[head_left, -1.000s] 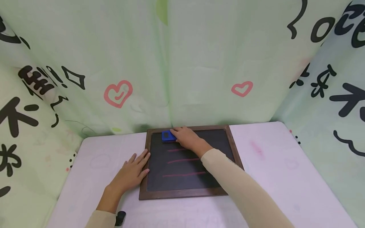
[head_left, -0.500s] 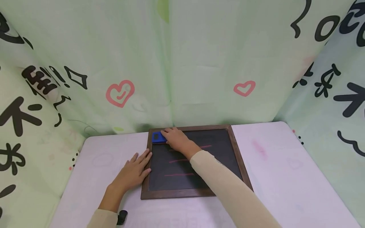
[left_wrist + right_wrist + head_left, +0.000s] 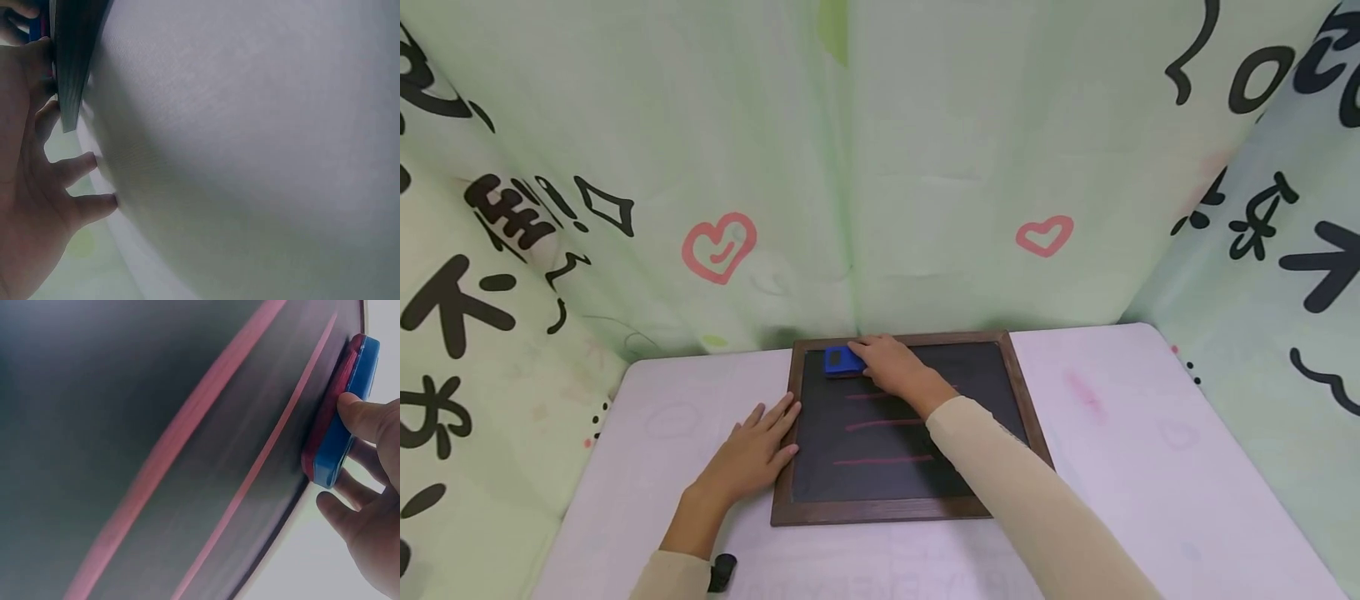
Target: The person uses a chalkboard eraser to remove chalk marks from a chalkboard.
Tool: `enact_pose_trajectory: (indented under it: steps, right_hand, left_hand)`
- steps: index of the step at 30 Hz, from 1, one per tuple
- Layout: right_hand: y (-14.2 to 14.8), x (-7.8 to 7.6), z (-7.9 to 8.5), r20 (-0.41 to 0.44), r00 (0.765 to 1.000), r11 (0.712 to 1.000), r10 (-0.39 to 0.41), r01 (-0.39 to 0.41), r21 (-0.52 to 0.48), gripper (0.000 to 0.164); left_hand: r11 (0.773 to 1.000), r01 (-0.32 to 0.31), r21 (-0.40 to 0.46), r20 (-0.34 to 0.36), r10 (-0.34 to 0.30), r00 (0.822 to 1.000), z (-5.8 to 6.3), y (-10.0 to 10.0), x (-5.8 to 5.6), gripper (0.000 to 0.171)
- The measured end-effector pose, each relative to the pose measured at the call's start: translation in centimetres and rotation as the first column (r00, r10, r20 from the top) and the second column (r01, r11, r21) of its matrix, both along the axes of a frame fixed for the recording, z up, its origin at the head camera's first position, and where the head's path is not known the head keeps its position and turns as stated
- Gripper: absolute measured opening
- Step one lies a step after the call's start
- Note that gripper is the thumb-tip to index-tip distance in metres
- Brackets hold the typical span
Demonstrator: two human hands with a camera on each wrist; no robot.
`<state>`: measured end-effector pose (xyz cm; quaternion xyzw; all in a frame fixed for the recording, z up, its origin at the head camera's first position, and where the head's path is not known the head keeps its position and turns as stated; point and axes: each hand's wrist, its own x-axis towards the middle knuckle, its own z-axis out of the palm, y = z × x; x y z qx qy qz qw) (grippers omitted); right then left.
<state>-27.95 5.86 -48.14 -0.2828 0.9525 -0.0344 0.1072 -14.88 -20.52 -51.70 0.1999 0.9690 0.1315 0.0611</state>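
A small blackboard [image 3: 880,482] in a brown wooden frame lies on the table, with three pink chalk lines [image 3: 883,461] across it. Near its top left, my right hand [image 3: 891,367] grips a blue eraser [image 3: 842,361] between thumb and fingers. In the right wrist view the eraser [image 3: 344,419] shows a dark red felt side turned to the board. My left hand [image 3: 748,454] rests at the frame's left edge with fingers spread. The left wrist view shows some fingertips of this hand [image 3: 37,187] on the tabletop and others at the frame [image 3: 75,75].
The table [image 3: 1150,467] has a pale pinkish cover. A small black object [image 3: 722,572] lies by the left sleeve, partly hidden. Behind the table hangs a pale green curtain [image 3: 925,208] with hearts and black lettering; more cloth closes off both sides.
The right hand slid the eraser left to the board's left frame, then back right along the top. The left hand stays at the frame. The view shifted slightly.
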Motion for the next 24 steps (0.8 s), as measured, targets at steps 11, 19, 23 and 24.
enact_pose_trajectory:
  steps: [11,19,23,24]
  right_hand:
    - [6.3,0.0,0.0,0.047,0.997,0.993,-0.056,0.06,-0.099,0.061]
    - [11.3,0.3,0.0,0.045,0.995,0.984,-0.093,0.099,-0.148,0.058]
    - [14.4,0.5,0.1,0.004,0.996,0.981,-0.093,0.093,-0.169,0.057]
    - [15.1,0.5,0.1,-0.003,0.995,0.98,-0.095,0.093,-0.176,0.057]
  left_hand:
    - [1.0,0.01,0.007,-0.015,-0.01,1.0,0.0,0.0,0.0,0.063]
    - [1.0,0.014,0.007,-0.017,-0.014,1.0,-0.1,0.0,-0.1,0.063]
    - [1.0,0.012,0.013,-0.012,-0.011,1.0,-0.1,-0.1,0.0,0.063]
    - [1.0,0.011,0.015,-0.012,-0.01,1.0,-0.1,-0.1,0.1,0.063]
